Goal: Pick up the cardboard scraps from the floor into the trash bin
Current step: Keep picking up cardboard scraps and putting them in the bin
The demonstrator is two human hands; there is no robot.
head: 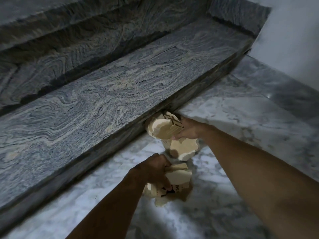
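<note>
Head view, dim light. Both bare arms reach forward and down toward the base of a grey veined stone step [107, 94] that runs diagonally across the frame. A second step [57, 44] rises behind it, and a pale wall [291, 31] shows top right.

Left hand [153, 171] is closed in a fist around a bunch of cardboard scraps [174, 180]. The pieces are tan and torn, and one has dark print on it. Scraps stick out to the right of the fist and below it, held just above the marble floor [233, 118]. I can't tell if the lowest piece touches the floor.

Right hand [189, 129] is curled, its fingers pinched on the near edge of a bigger scrap clump [163, 126]. That clump sits right against the riser of the step, where step and floor meet. Several torn layers are stacked in it, and corrugation lines show on one face.

Another loose scrap [183, 149] sits between the two hands, just under the right hand, apparently on the floor. It is a light piece with a ragged edge and a brown patch at one end. Whether the right hand touches it is unclear.

The floor is white-grey marble, glossy, with a faint reflection under the scraps.
</note>
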